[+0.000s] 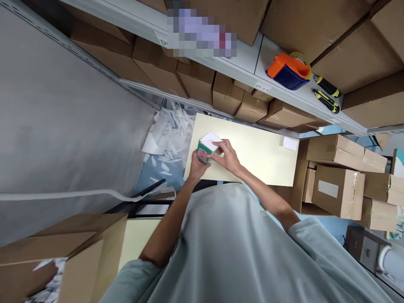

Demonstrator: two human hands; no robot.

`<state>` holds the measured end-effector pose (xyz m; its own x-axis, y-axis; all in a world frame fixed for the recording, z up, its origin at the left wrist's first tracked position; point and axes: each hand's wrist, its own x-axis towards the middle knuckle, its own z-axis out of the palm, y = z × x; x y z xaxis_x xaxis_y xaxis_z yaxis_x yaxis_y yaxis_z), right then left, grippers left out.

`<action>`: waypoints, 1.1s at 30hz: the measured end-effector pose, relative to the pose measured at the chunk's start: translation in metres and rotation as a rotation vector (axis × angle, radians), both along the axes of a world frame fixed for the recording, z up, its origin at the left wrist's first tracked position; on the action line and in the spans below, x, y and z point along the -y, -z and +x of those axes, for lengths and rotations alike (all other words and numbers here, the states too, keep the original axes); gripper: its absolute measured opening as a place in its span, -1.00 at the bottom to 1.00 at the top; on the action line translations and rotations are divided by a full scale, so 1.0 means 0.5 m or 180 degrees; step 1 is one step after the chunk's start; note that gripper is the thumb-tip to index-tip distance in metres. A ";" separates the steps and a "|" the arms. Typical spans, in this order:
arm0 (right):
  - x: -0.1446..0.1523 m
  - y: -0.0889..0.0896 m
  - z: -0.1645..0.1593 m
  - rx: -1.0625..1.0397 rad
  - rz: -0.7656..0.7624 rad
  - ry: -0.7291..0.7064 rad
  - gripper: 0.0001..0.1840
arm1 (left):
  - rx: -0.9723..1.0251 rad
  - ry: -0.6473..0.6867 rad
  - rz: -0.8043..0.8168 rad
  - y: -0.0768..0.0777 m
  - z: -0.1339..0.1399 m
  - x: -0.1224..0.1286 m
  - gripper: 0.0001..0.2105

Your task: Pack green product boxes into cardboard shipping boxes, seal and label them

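Note:
Over the left part of the pale yellow tabletop point(252, 164) I hold a small carton point(205, 145) with a white top and a green and pink side. My left hand point(198, 167) is wrapped round its lower left side. On the right, my right hand point(229, 156) has its thumb and fingers on the carton's edge and white top. What its fingertips grip, if more than the carton itself, is too small to make out. Near the table's right end lies a small white box or label stack point(289, 143).
Shelves with brown boxes point(227, 94) run behind the table. An orange and blue tape dispenser point(288, 71) and two yellow-black utility knives point(326, 94) lie on the upper shelf. White paper scraps point(172, 130) cover the floor at left; cartons point(334, 191) are stacked at right.

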<state>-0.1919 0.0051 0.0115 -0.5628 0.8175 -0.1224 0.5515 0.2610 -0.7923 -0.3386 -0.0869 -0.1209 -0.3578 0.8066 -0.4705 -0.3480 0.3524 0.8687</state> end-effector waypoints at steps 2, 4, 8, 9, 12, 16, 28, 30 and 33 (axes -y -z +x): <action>0.013 0.007 -0.023 0.0078 0.0037 0.0060 -0.40 | 0.0114 -0.0003 -0.0009 0.013 -0.025 -0.002 -0.21; -0.002 0.019 -0.047 0.0253 0.0003 0.0175 -0.35 | 0.0222 0.0033 -0.0019 0.020 -0.048 0.000 -0.19; -0.100 0.048 -0.096 0.0908 -0.0213 0.0348 -0.31 | 0.0567 0.0036 -0.0348 0.022 -0.087 0.007 -0.06; -0.131 0.056 -0.108 0.1086 -0.0283 0.0368 -0.33 | 0.0688 -0.0023 -0.0478 0.023 -0.096 0.006 -0.07; -0.208 0.084 -0.148 0.1636 -0.0533 0.0482 -0.37 | 0.0966 -0.0224 -0.0673 0.031 -0.121 -0.011 -0.28; -0.256 0.128 -0.200 0.2044 -0.0581 0.0498 -0.37 | 0.1186 -0.0339 -0.0669 0.055 -0.143 -0.050 -0.48; -0.250 0.190 -0.233 0.1898 -0.0668 0.0431 -0.29 | 0.1349 -0.0441 -0.0517 0.078 -0.146 -0.047 -0.44; -0.230 0.187 -0.222 0.1804 -0.0682 0.0484 -0.21 | 0.1266 -0.0513 -0.0553 0.076 -0.153 -0.035 -0.49; -0.190 0.174 -0.198 0.1590 -0.0569 0.0694 -0.15 | 0.1143 -0.0699 -0.0656 0.070 -0.171 0.000 -0.54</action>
